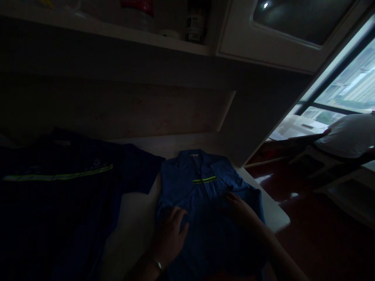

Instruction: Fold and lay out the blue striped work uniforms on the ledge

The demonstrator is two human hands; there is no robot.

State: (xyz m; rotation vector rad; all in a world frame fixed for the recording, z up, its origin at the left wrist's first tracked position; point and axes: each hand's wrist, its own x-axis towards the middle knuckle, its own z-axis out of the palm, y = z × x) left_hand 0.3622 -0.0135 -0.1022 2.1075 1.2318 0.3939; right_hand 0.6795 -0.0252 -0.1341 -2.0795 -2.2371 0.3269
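Note:
A blue work shirt (202, 210) with a yellow-green stripe across its chest lies on the white table (129, 218), collar away from me. My left hand (172, 234), a bracelet at its wrist, is over the shirt's left part, thumb apart from the lightly bent fingers. On the shirt's right side, below the stripe, my right hand (236, 205) rests with its fingers stretched out. Neither hand visibly grips the fabric. To the left is a dark navy short-sleeved shirt (88, 195) with a similar stripe and a small chest emblem, spread out. Dim light hides the lower parts of both garments.
Above the table runs a shelf (117, 33) with a dark labelled jar (195, 25) and other items. A cabinet door (234, 35) is at the upper right. Beyond the table's rounded right corner, a person in a white top (348, 134) sits by the window (351, 82).

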